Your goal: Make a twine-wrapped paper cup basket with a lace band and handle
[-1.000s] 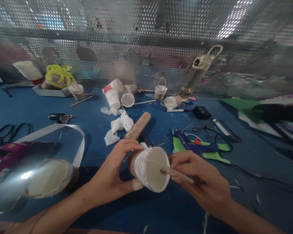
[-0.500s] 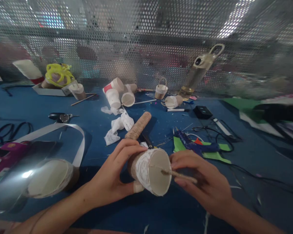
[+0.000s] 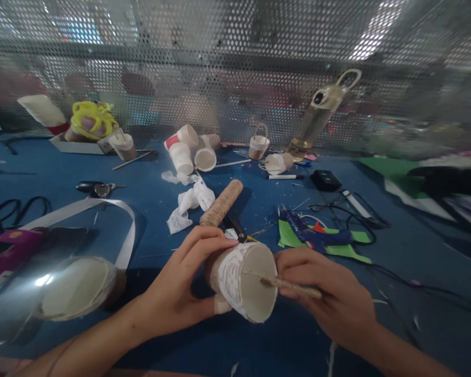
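Note:
A paper cup (image 3: 232, 277) wrapped in brown twine, with a white lace band below its rim, lies tilted with its mouth toward the right. My left hand (image 3: 184, 280) is wrapped round its base end, thumb below and fingers above. A stiff length of twine (image 3: 296, 288) sticks out of the cup's mouth. At the rim, my right hand (image 3: 329, 293) pinches this twine; its fingertips are partly hidden. Just behind the cup lie a roll of twine (image 3: 222, 203) and dark-handled scissors (image 3: 238, 230), partly covered.
Left are a larger cup (image 3: 76, 288), white ribbon (image 3: 127, 241), a purple glue gun (image 3: 11, 254) and keys (image 3: 102, 189). Right, a blue glue gun (image 3: 317, 235) rests on green paper. Small cups (image 3: 259, 147), crumpled lace (image 3: 196, 196) and a bottle (image 3: 316, 120) stand or lie behind.
My right hand's fingers have closed in on the twine beside the rim, and the thumb has moved out of sight behind it. The cup has shifted slightly downward in my left hand.

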Motion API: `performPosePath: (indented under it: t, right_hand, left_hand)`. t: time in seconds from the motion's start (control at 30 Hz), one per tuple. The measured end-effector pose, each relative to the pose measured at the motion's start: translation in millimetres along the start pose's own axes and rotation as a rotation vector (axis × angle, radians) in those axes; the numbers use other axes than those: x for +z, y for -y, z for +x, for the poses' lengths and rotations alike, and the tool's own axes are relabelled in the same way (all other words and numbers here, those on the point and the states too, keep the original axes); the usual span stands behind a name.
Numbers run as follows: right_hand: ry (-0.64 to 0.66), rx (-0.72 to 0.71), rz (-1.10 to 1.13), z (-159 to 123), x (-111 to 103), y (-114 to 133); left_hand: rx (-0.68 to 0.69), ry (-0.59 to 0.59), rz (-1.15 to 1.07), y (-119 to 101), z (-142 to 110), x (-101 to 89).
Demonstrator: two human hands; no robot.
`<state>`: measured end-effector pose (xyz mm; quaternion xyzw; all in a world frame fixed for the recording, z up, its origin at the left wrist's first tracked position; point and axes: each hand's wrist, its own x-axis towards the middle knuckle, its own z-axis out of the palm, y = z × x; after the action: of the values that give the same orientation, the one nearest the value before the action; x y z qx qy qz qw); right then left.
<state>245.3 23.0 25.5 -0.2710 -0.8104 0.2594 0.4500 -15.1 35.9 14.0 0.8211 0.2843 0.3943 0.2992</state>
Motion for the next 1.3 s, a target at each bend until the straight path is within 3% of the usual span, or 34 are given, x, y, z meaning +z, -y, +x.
performPosePath:
  t: [0.77, 1.3]
  right_hand:
    - [-0.027, -0.007, -0.168, 3.1, -3.6, 5.6]
    - [-0.042, -0.011, -0.118, 6.0, -1.3, 6.6]
  left_hand:
    - [0.023, 0.003, -0.01, 0.3, -0.8, -2.0]
    - [-0.003, 0.004, -0.005, -1.3, 0.0, -1.6]
